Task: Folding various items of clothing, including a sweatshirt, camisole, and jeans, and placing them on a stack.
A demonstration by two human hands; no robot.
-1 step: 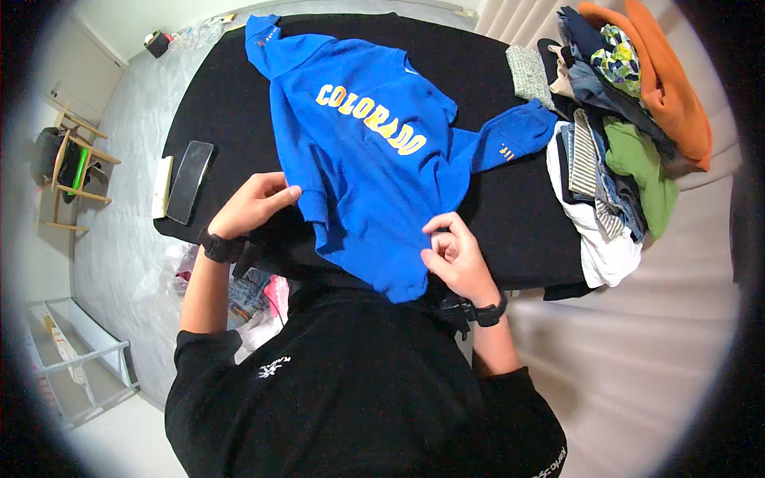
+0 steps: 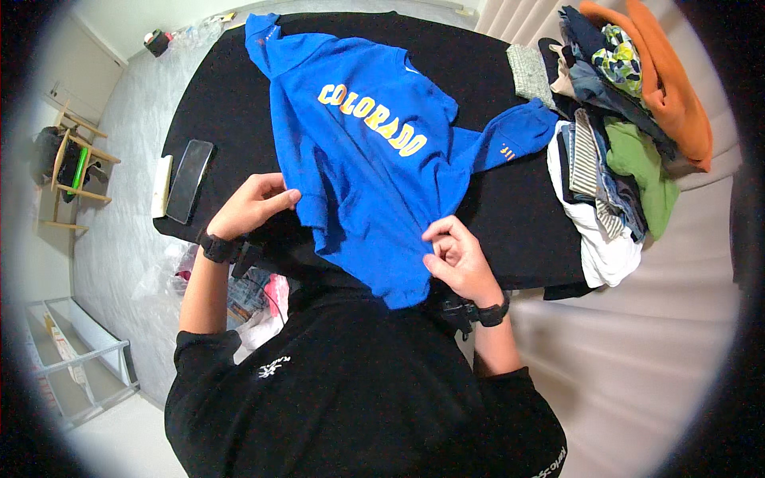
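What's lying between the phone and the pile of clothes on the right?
In the head view, between the phone and clothes pile, a blue sweatshirt lies on the black cloth, with the left hand and right hand at its edges.

Wide head-worn fisheye view, downward past the wearer's torso (image 2: 343,390) onto the nearby black table (image 2: 522,231)

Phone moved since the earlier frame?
No. The phone lies in the same spot against the table's left edge, no visible shift.
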